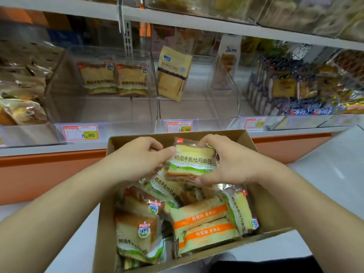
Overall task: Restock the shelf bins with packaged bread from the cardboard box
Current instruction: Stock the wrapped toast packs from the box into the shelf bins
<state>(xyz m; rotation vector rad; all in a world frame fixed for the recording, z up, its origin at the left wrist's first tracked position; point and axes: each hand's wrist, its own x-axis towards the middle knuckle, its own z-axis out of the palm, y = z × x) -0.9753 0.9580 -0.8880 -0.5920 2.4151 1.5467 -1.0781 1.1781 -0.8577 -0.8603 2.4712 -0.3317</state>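
An open cardboard box (pixel 102 223) sits below me, holding several packaged bread slices and two orange-striped packs (pixel 202 225). Above its far end, both hands hold one pack of toast bread (pixel 192 161) with a green band. My left hand (pixel 137 158) pinches the pack's left edge. My right hand (pixel 230 162) grips its right side, thumb under the lower edge. Ahead, a clear shelf bin (pixel 59 91) holds two upright packs of the same toast (pixel 113 78).
The neighbouring clear bin (pixel 222 123) holds one tan bag (pixel 174 72). Bins at far left and far right are full of other baked goods. Price tags (pixel 80 133) line the shelf edge. An upper shelf (pixel 197 26) overhangs. White floor lies to the right.
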